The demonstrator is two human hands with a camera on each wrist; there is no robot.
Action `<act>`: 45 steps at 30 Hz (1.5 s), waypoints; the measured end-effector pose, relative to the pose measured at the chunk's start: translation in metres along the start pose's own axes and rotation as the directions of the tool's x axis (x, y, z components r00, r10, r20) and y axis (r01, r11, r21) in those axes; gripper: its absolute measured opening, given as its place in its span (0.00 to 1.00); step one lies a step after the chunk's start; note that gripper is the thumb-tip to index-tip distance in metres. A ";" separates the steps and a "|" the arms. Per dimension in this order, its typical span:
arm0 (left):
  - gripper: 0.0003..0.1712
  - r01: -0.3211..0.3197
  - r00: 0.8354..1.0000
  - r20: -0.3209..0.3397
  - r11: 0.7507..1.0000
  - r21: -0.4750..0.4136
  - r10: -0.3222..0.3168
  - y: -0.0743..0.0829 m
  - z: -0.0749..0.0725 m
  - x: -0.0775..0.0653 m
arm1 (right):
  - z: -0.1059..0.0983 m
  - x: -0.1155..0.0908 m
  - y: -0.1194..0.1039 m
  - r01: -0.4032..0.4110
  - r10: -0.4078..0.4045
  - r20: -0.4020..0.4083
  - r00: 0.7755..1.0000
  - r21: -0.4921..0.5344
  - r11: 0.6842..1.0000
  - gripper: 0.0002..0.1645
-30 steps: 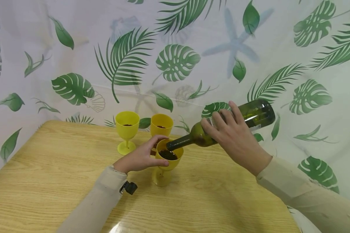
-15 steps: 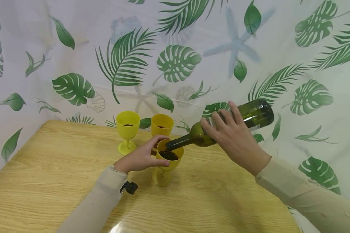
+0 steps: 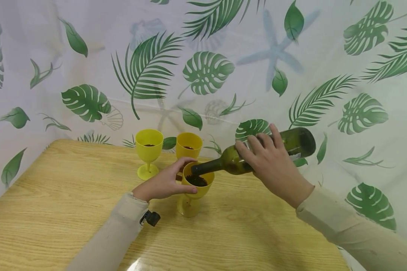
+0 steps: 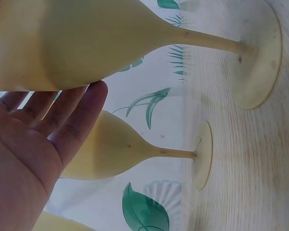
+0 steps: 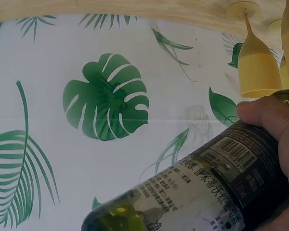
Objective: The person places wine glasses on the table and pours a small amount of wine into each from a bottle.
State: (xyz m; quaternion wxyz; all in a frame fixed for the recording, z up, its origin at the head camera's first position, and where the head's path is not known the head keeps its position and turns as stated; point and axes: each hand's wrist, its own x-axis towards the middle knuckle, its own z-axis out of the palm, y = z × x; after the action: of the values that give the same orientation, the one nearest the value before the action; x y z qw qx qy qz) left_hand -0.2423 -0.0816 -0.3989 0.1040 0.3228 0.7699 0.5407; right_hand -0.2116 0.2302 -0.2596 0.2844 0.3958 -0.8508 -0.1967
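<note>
My left hand (image 3: pixel 164 182) holds the bowl of the nearest yellow goblet (image 3: pixel 203 191) between thumb and fingers, its foot standing on the table. Dark liquid lies inside that goblet. In my right hand (image 3: pixel 274 165) is a green glass wine bottle (image 3: pixel 235 160), gripped around its body and tilted down to the left. The bottle's mouth sits inside the goblet's rim. From the right wrist, a printed label (image 5: pixel 192 187) with a barcode shows on the bottle. The left wrist view has the fingers (image 4: pixel 82 118) against the goblet's side.
Behind the held goblet stand two more yellow goblets, one at the left (image 3: pixel 149 148) and one at the right (image 3: pixel 188 145), each with some dark liquid. All are on a wooden table (image 3: pixel 71 195). A leaf-patterned cloth (image 3: pixel 98 56) hangs behind the table.
The bottle's base has dropped slightly, so the bottle is less steeply tilted, and my right hand has lowered a little. The left hand and the goblets stay in place.
</note>
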 end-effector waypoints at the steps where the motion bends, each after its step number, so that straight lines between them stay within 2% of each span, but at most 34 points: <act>1: 0.48 0.001 1.000 0.001 1.000 0.000 -0.001 0.000 0.000 0.000 | 0.001 -0.001 -0.001 -0.006 0.006 0.010 1.000 0.012 1.000 0.46; 8: 0.49 0.012 1.000 -0.004 1.000 0.004 -0.012 0.001 0.002 -0.001 | 0.005 -0.008 -0.003 -0.049 0.043 0.075 0.996 0.077 0.996 0.58; 16: 0.49 0.006 1.000 -0.009 1.000 -0.013 -0.006 0.001 0.004 -0.001 | 0.015 -0.014 -0.007 -0.101 0.085 0.109 0.990 0.153 0.983 0.54; 26: 0.50 0.019 1.000 -0.013 1.000 -0.003 -0.019 0.001 0.003 -0.001 | 0.029 -0.023 -0.014 -0.164 0.141 0.132 0.981 0.189 0.968 0.53; 39: 0.49 0.003 1.000 -0.010 1.000 -0.017 -0.003 -0.001 0.001 0.000 | 0.049 -0.029 -0.029 -0.299 0.234 0.228 0.945 0.322 0.898 0.55; 45: 0.49 0.001 1.000 -0.010 1.000 -0.013 -0.001 -0.003 0.000 0.000 | 0.059 -0.032 -0.036 -0.320 0.250 0.232 0.940 0.348 0.881 0.54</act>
State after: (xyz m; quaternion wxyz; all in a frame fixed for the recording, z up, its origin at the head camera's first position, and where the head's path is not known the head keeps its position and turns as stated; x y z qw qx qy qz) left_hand -0.2438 -0.0818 -0.4021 0.1025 0.3187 0.7670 0.5474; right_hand -0.2121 0.2397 -0.3348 0.1497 0.2939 -0.9438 -0.0186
